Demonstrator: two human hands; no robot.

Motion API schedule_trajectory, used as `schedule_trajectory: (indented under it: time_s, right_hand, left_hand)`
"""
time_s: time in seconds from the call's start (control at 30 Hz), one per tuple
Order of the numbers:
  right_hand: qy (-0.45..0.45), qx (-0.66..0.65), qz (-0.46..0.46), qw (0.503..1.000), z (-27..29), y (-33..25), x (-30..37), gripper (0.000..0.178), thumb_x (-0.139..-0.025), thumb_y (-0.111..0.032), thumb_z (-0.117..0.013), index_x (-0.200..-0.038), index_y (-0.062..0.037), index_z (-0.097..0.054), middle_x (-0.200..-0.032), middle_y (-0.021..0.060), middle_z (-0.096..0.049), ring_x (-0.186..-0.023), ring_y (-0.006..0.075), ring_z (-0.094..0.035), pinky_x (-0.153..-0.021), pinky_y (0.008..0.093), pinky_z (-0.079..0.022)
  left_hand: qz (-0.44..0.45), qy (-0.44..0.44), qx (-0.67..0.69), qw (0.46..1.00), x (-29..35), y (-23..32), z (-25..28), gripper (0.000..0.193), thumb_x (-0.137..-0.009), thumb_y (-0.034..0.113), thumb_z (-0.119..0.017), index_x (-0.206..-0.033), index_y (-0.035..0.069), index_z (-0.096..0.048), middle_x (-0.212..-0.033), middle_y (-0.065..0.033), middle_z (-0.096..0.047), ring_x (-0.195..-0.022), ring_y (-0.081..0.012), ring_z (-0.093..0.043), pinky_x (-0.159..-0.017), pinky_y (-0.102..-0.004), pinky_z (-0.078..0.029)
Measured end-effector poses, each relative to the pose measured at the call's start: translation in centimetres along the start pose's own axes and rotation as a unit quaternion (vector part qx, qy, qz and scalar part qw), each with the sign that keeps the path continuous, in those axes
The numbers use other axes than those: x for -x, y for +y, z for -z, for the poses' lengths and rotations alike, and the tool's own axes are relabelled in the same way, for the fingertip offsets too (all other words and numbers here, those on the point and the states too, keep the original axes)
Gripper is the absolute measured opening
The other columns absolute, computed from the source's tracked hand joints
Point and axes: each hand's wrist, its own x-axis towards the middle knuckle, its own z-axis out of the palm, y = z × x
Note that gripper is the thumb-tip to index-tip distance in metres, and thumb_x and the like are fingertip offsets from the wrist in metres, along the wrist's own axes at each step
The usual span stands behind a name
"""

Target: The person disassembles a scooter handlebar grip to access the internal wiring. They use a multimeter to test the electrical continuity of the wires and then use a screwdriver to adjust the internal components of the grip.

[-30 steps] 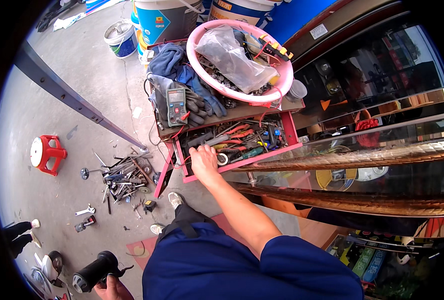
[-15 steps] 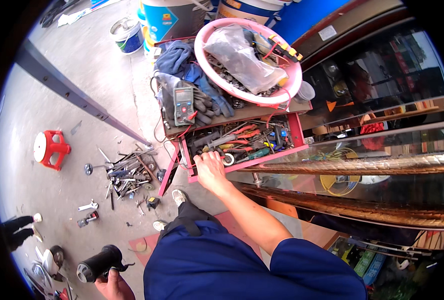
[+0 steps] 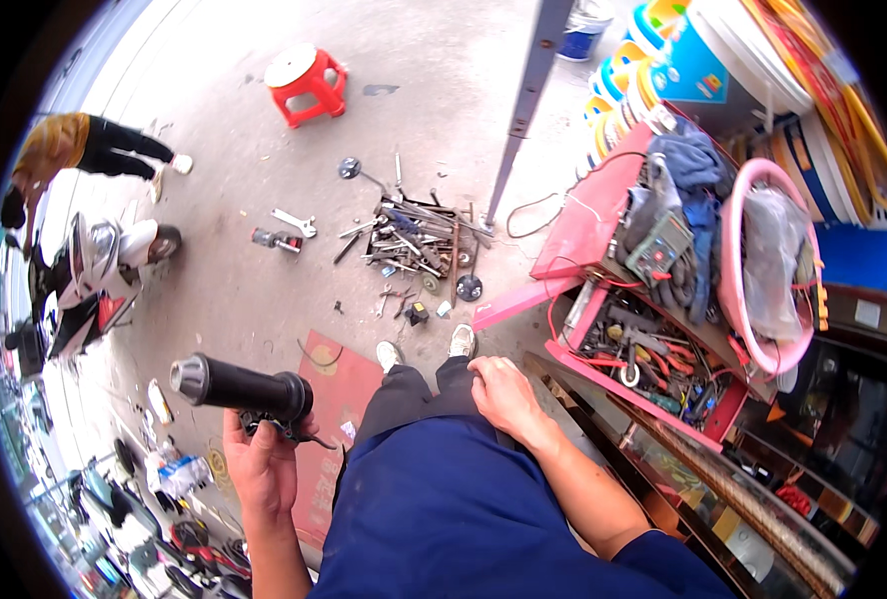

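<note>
I see the black handlebar grip [image 3: 239,387] low on my left, held out over the concrete floor [image 3: 264,270], with a small lever assembly under its right end. My left hand [image 3: 262,461] has its fingers curled round that assembly from below. My right hand [image 3: 503,391] lies loosely curled and holding nothing on my blue-trousered thigh, near the red tool tray [image 3: 653,399]. Farther out, loose tools [image 3: 419,240] are heaped on the floor before a red stool [image 3: 306,84].
</note>
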Motion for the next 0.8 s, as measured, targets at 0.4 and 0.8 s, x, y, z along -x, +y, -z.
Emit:
schedule_trajectory:
  time_s: [0.4, 0.8]
  right_hand:
    - [-0.179, 0.091, 0.007, 0.98, -5.0, -6.1, -4.6, 0.026, -0.085, -0.01, -0.05, -0.104, 0.0029, -0.062, -0.096, 0.0246, -0.066, -0.095, 0.0401, -0.064, -0.083, 0.0495, -0.05]
    - [-0.242, 0.073, -0.012, 0.968, -18.1, -17.3, -9.0, 0.025, -0.086, -0.012, -0.048, -0.102, 0.0022, -0.061, -0.098, 0.0248, -0.066, -0.098, 0.0401, -0.063, -0.087, 0.0477, -0.049]
  left_hand:
    - [0.028, 0.11, 0.063, 0.992, 2.4, 0.2, 10.1, 0.068, -0.079, 0.009, -0.078, -0.136, 0.002, -0.041, -0.116, -0.0127, -0.061, -0.096, -0.0257, -0.065, -0.087, -0.0396, -0.054]
    - [0.069, 0.139, -0.019, 0.988, 1.6, 3.2, 24.5, 0.065, -0.07, 0.001, -0.067, -0.129, 0.008, -0.04, -0.091, -0.0088, -0.049, -0.066, -0.0191, -0.059, -0.058, -0.0306, -0.053]
